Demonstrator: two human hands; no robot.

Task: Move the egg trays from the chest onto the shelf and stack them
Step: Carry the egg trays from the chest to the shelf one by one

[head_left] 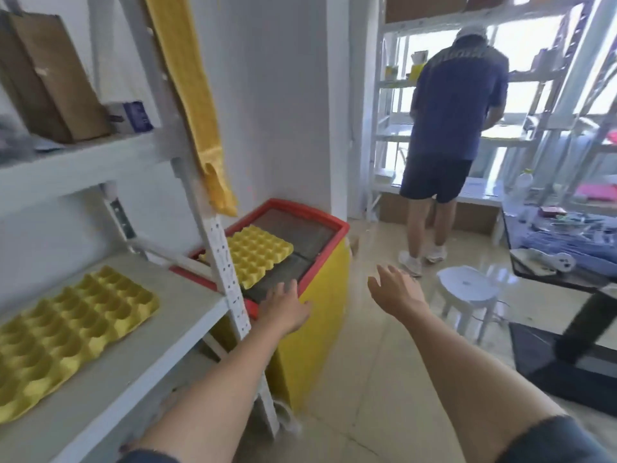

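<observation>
Left hand (pixel 287 309): reaching toward the near edge of the chest, fingers spread, grip empty, just over the red rim.
Right hand (pixel 394 290): raised over the floor beside the chest, fingers spread, grip holding nothing.
Egg tray on chest (pixel 258 251): yellow, flat on the dark glass lid, toward the left side, partly hidden behind the shelf post.
Egg tray on shelf (pixel 71 332): yellow, lying flat on the lower white board, cups up, reaching to the left edge of view; whether one tray or several, cannot tell.
Chest (pixel 314 332): yellow body, red rim, standing against the wall just right of the shelf.
Shelf (pixel 187 307): white boards, perforated post in front of the chest.
Cardboard box (pixel 50 78): brown, on the upper board, beside a small blue and white carton (pixel 132 116).
Yellow cloth (pixel 197 105): hanging along the post.
Person (pixel 454 128): back turned, standing at another rack by the window.
Stool (pixel 467 289): white, on the floor right of the hands.
</observation>
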